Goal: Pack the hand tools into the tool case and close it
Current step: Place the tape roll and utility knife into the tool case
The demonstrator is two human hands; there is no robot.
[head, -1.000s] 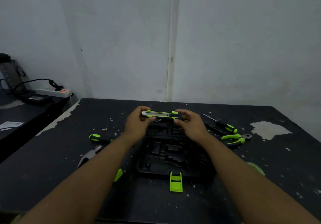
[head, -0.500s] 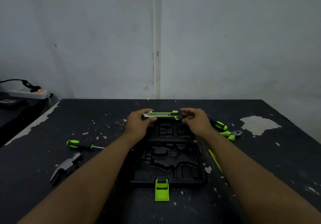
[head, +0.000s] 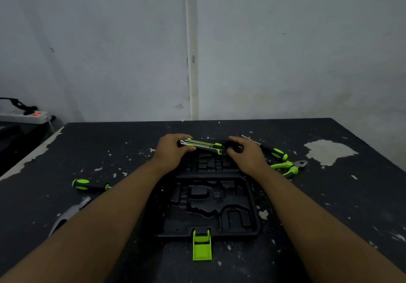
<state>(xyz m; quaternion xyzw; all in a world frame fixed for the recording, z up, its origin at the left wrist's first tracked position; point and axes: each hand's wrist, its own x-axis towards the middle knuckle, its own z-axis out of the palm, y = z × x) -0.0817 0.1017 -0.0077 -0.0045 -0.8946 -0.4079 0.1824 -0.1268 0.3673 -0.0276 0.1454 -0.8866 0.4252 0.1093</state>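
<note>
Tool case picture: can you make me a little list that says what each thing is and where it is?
tool case: open, flat on the table, slots look empty
utility knife: held by both hands above the far half
left hand: holds blade end
right hand: holds back end
left of case: screwdriver, hammer
right of case: second screwdriver, pliers
latch: green, undone

Black table, paint chipped. Open tool case lies between the forearms. Screwdriver and hammer left of them; pliers, second screwdriver right.
</note>
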